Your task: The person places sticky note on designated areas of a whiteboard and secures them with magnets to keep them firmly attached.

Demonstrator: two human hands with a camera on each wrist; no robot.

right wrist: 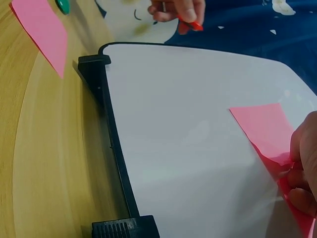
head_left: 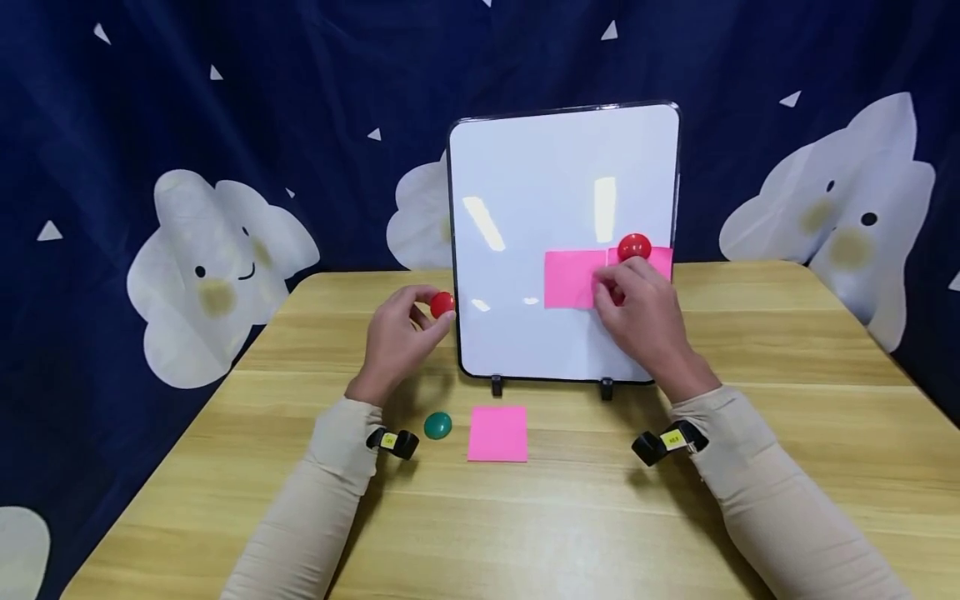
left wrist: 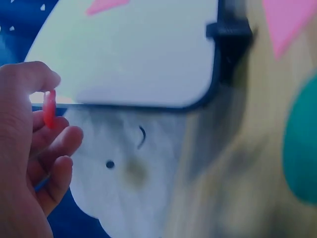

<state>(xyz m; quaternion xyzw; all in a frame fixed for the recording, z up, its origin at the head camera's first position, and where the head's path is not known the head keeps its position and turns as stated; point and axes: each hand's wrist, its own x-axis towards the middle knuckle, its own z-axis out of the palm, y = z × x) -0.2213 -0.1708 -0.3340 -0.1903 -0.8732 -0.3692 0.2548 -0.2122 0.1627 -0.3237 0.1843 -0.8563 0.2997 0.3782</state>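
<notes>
My left hand pinches a red round magnet between thumb and fingertip, just off the left edge of the whiteboard. The magnet shows edge-on in the left wrist view, the other fingers loosely bent. On the right side of the board, my right hand pinches a pink sticky note near its right edge. A second pink note lies beside it, partly hidden by that hand, with another red magnet at its top. In the right wrist view, the held note's lower edge lifts from the board.
The board stands on small black feet on a wooden table. In front of it lie a pink sticky note pad and a green round magnet. A dark blue curtain with cloud prints hangs behind.
</notes>
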